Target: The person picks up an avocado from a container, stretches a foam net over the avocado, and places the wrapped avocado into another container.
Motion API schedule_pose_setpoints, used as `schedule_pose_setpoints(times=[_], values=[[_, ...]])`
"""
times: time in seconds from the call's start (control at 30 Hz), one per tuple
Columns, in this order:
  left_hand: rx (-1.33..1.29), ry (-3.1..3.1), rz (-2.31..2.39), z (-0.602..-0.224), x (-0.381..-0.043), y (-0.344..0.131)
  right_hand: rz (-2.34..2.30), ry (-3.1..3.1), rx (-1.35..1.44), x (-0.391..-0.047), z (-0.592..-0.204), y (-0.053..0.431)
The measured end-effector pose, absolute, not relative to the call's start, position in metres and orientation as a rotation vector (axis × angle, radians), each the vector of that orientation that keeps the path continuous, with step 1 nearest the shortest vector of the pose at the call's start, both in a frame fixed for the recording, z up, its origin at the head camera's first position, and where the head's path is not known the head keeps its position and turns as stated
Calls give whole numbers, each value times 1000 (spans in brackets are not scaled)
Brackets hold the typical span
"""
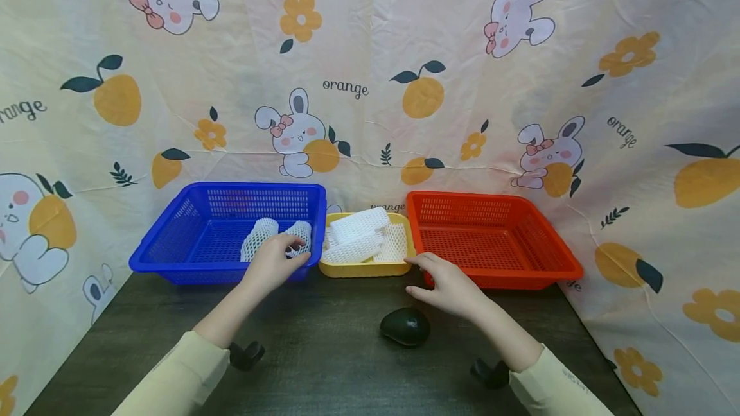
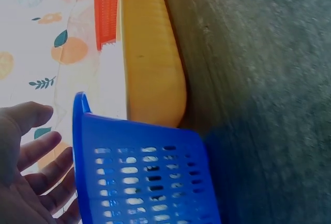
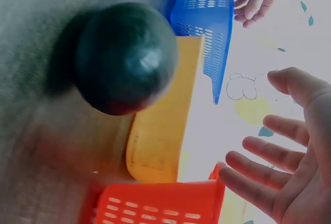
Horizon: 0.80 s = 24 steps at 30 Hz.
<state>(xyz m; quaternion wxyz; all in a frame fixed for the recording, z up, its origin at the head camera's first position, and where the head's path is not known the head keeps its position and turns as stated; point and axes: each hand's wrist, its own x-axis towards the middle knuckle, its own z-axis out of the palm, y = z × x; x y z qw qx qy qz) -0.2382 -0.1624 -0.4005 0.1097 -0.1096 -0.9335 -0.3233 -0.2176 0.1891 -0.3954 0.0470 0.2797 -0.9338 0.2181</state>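
Observation:
My left hand (image 1: 274,264) hovers over the front right of the blue basket (image 1: 191,268), fingers loosely bent with nothing held. Below and beyond it, two white foam net sleeves (image 1: 258,236) lie in that basket; the hand partly covers the right one. Over the front left corner of the red basket (image 1: 497,281) is my right hand (image 1: 448,284), its fingers spread and holding nothing in the right wrist view. A dark green avocado (image 1: 405,327) lies on the table in front of the yellow basket (image 1: 364,269), nearest to the right hand. Several white foam net sleeves (image 1: 358,226) fill the yellow basket.
The three baskets stand side by side at the back of the dark table (image 1: 324,371), yellow between blue and red. Behind them hangs a patterned cloth (image 1: 370,133) with rabbits and oranges. Dark wrist-camera parts (image 1: 246,356) show beneath both forearms.

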Motion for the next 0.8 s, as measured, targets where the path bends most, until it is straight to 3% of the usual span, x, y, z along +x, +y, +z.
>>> schedule_pose_setpoints(times=[0.8], values=[[-58, -2664, -1544, -375, -284, -125, 1186, -2802, 477, -279, -370, 169]])
